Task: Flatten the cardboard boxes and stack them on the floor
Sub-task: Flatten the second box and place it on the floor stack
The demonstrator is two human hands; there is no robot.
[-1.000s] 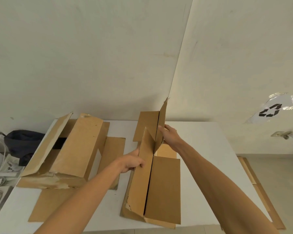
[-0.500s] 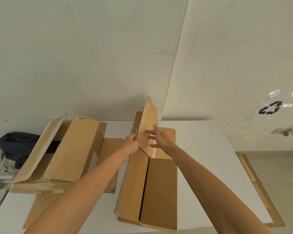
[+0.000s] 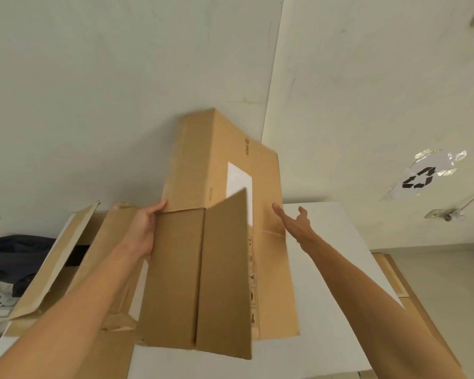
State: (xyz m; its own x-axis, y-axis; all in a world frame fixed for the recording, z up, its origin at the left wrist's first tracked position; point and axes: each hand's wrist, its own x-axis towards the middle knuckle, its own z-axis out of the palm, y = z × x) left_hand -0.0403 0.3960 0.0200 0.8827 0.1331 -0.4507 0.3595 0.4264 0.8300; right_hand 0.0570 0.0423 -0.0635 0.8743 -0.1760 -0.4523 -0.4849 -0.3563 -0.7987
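A brown cardboard box (image 3: 211, 170) with a white label is tipped up on end above the white table (image 3: 329, 269), its flaps hanging toward me. My left hand (image 3: 144, 231) grips its left edge where a flap meets the body. My right hand (image 3: 294, 222) hovers at the box's right side with fingers spread, holding nothing; whether it touches the cardboard is unclear. A second open box (image 3: 74, 258) lies on its side at the table's left.
Walls meet in a corner close behind the table. A dark bag (image 3: 17, 255) and cables sit left of the table. Flat cardboard (image 3: 394, 280) lies on the floor at the right. A recycling sign (image 3: 419, 179) is taped on the right wall.
The box lay flat on the table with both hands at its far flap. Now it is raised upright, my left hand has shifted to its left edge, and my right hand has let go.
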